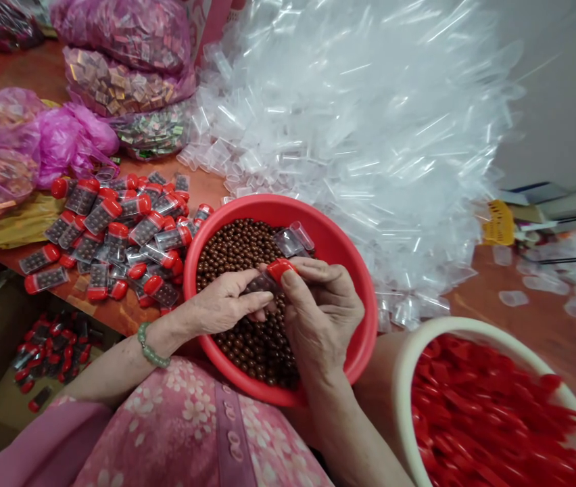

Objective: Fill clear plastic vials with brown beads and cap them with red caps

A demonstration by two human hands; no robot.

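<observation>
Clear container [261,283], long axis crosswise, red cap [280,268] pointing right.

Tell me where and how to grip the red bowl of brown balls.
Grip the red bowl by opposite left and right stretches of its rim, probably best from the wearer's side: it curves smoothly and stands above the brown balls, while clear containers crowd the far side.
</observation>
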